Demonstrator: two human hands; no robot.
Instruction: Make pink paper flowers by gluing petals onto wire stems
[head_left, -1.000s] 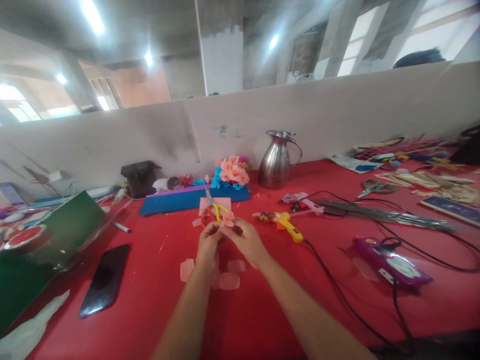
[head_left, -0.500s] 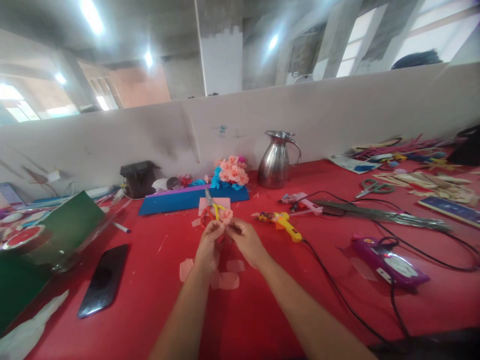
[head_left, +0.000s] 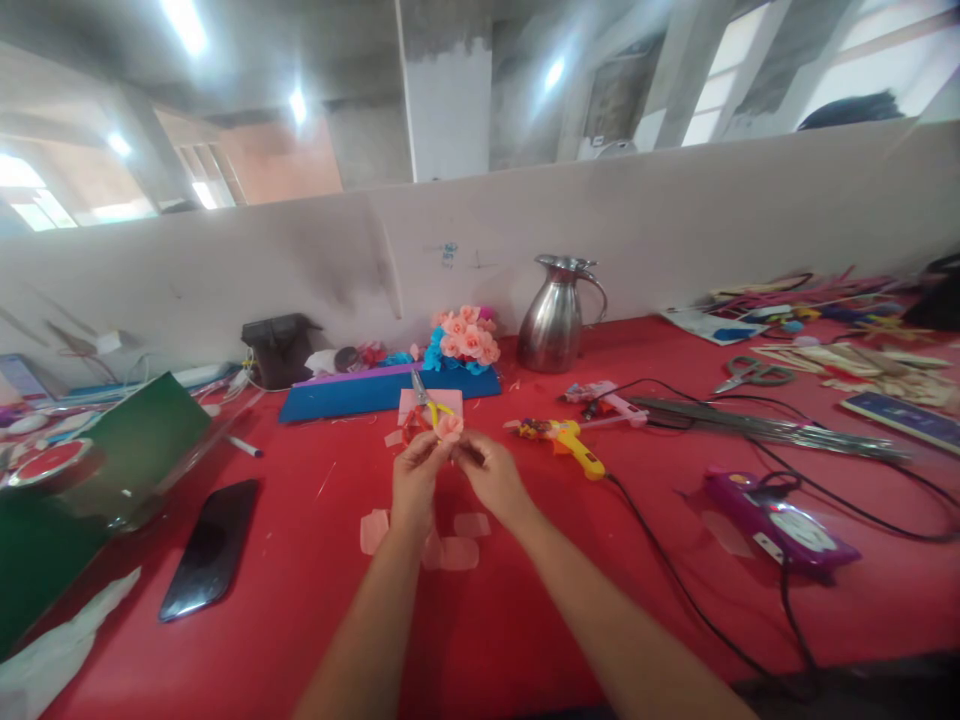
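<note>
Both my hands meet above the red table (head_left: pixel 525 620). My left hand (head_left: pixel 415 482) pinches a small pink paper flower (head_left: pixel 450 427) at its base. My right hand (head_left: pixel 495 478) is closed too, its fingertips against the same flower from the right. Loose pink paper petals (head_left: pixel 450 548) lie on the table just below my wrists. Scissors with yellow and red handles (head_left: pixel 424 406) rest on a pink sheet right behind the flower.
A yellow glue gun (head_left: pixel 570 443) with a black cord lies to the right. A steel jug (head_left: pixel 553 315), a bunch of pink paper flowers (head_left: pixel 466 342), a blue foam sheet (head_left: pixel 375 392), a black phone (head_left: pixel 211 546), a purple device (head_left: pixel 776 516) and wires (head_left: pixel 757 428) surround the hands.
The pink flower has shifted slightly left between my fingertips as my hands work it. The view tipped up a little.
</note>
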